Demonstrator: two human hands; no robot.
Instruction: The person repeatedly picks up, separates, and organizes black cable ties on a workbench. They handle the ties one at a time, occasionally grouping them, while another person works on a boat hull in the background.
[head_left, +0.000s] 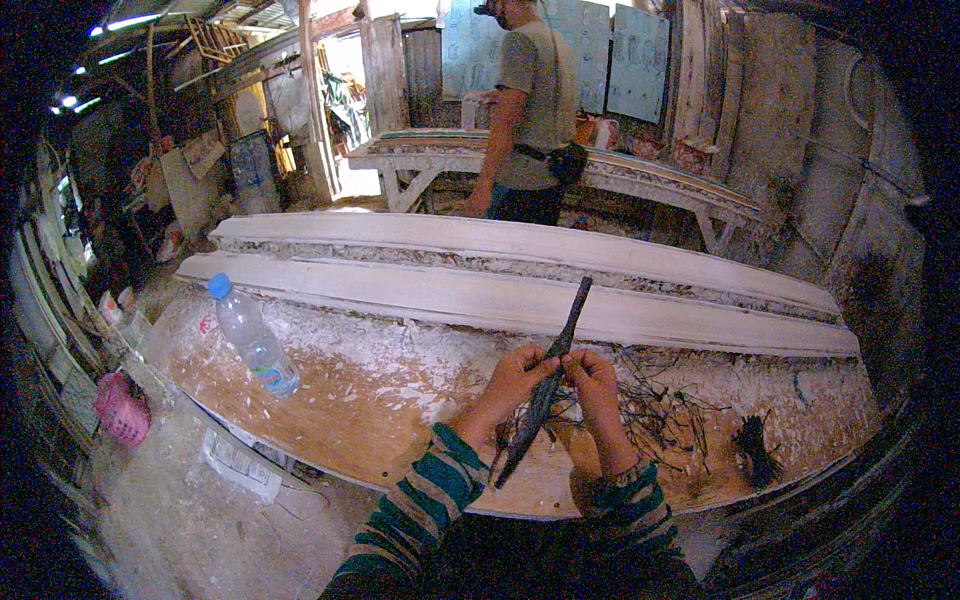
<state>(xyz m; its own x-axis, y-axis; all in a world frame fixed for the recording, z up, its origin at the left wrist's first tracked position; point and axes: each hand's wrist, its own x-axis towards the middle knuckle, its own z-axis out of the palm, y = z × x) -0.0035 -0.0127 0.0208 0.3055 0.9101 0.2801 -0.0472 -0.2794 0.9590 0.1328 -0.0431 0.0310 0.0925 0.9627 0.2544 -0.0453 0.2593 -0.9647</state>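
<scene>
A long, dark bundle of thin strands slants across the space in front of me, thick at its lower part and narrow toward its upper end. My left hand is closed around its middle. Against its right side, my right hand pinches it with thumb and fingers; whether a single strand is between those fingertips is too small to tell. Loose dark strands lie scattered on the wooden table under and beside my right hand. Farther right rests a shorter dark bundle.
Two long white moulded strips lie across the table's far side. A clear water bottle with a blue cap stands at the left. Behind, a person is beside another long bench. A pink container sits at far left.
</scene>
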